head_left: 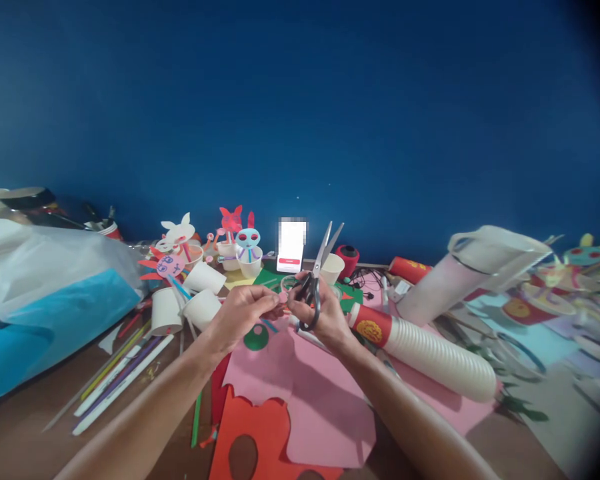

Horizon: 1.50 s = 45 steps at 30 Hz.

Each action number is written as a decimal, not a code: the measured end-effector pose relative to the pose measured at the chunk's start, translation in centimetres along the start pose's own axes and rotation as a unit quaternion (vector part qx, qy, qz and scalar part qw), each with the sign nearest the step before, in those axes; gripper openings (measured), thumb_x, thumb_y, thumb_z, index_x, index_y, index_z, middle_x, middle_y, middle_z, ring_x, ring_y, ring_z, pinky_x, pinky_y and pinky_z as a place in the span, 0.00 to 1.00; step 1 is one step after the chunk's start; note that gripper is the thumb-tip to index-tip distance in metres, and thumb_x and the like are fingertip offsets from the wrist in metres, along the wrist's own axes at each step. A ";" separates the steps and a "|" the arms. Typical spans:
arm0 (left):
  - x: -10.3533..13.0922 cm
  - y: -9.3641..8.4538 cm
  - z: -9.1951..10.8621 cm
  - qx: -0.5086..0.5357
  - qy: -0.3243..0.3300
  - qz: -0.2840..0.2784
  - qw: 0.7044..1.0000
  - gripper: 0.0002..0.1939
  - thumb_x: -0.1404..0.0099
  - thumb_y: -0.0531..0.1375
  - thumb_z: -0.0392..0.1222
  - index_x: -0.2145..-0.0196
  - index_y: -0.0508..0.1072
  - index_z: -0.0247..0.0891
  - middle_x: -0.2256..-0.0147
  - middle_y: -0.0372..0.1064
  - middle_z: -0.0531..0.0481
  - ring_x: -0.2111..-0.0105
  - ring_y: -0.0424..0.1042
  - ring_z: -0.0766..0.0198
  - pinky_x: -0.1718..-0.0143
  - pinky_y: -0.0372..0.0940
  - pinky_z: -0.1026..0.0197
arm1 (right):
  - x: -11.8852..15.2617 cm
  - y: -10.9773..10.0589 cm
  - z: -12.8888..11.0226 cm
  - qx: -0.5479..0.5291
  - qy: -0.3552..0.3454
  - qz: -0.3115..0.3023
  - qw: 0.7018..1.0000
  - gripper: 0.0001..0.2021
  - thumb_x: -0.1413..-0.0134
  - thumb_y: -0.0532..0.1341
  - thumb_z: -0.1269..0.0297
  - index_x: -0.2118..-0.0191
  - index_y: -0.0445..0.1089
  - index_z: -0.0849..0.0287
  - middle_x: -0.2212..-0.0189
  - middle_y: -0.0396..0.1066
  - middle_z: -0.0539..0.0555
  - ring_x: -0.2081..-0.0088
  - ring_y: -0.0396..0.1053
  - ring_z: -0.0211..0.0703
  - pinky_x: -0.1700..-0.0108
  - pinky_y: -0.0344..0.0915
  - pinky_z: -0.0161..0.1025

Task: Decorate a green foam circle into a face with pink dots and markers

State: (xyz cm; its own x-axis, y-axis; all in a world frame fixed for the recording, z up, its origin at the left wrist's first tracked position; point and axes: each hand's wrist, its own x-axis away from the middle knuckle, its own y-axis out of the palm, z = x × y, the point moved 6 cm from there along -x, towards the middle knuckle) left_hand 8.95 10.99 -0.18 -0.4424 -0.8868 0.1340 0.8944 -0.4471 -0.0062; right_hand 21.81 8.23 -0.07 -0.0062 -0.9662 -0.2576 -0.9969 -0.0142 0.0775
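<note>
In the middle of the head view, my left hand [243, 312] is closed in a pinch at a small pink paper piece [283, 297]. My right hand [330, 319] grips black-handled scissors [322, 257], their blades parted and pointing up, away from the paper. The right fingertips come close to the same pink piece; whether they touch it I cannot tell. Below both hands lies a large pink paper sheet [325, 400] with cut edges, partly over an orange sheet [255, 427] with round holes. A green paper disc [256, 338] rests near my left hand.
Paper cups with animal faces, one of them a blue face [249, 238], stand at the back left. A lit phone [291, 245] leans against the blue wall. Stacked cups [437, 357] and a white jug [450, 280] occupy the right; markers [123, 387] and a plastic bag [55, 287] the left.
</note>
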 end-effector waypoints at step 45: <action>-0.6 1.3 -2.1 0.215 -0.060 0.016 0.975 0.13 0.46 0.59 0.47 0.76 0.71 0.33 0.76 0.69 0.49 0.77 0.68 0.67 0.75 0.60 0.66 | -0.1 -0.3 0.5 -0.044 0.046 0.017 0.998 0.19 0.62 0.65 0.69 0.62 0.59 0.57 0.74 0.61 0.46 0.73 0.61 0.34 0.72 0.59 0.31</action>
State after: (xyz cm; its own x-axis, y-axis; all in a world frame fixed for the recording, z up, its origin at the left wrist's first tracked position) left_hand 10.24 10.66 -2.39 -0.4268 -0.8673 0.2561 0.8634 -0.3066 0.4007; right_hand 22.03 8.43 -0.51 -0.0279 -0.9861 -0.1636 -0.9855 -0.0003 0.1697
